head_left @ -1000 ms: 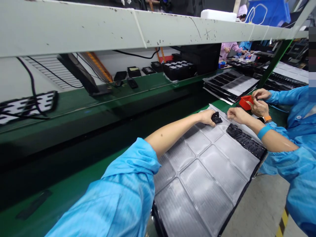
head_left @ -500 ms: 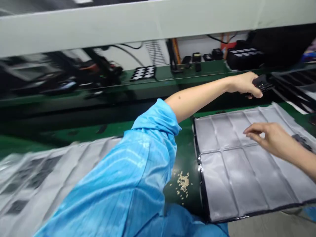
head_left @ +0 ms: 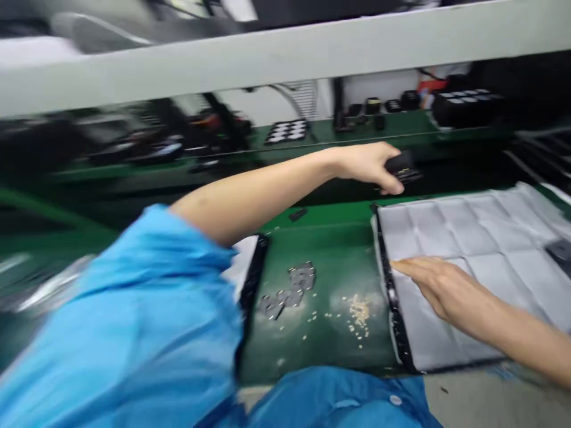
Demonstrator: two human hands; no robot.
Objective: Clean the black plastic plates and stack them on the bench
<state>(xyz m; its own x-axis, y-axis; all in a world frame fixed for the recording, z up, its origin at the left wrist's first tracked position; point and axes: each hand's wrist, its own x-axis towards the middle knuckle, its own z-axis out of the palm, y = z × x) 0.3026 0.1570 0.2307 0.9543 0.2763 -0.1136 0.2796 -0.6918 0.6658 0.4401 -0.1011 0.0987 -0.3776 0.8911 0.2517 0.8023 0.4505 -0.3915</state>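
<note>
My left hand (head_left: pixel 370 166) is stretched forward above the green bench (head_left: pixel 321 333), its fingers closed round a small black part (head_left: pixel 404 167). My right hand (head_left: pixel 435 285) lies flat, fingers extended, on the left side of a grey compartmented tray (head_left: pixel 486 238) with a black rim. A few black parts (head_left: pixel 562 252) show at the tray's right edge. My left sleeve (head_left: pixel 125 333) is blue and fills the lower left. The frame is blurred by motion.
Small grey pieces (head_left: pixel 292 288) and pale crumbs (head_left: pixel 359 315) lie on the green surface between the tray and another tray edge (head_left: pixel 250 285) at left. A grey shelf beam (head_left: pixel 285 53) runs overhead. Black parts and a white-celled tray (head_left: pixel 288 131) sit on the rear ledge.
The view swung left. My left hand carried the black part leftward off the tray. My right hand moved left and settled flat on the tray's left side.
</note>
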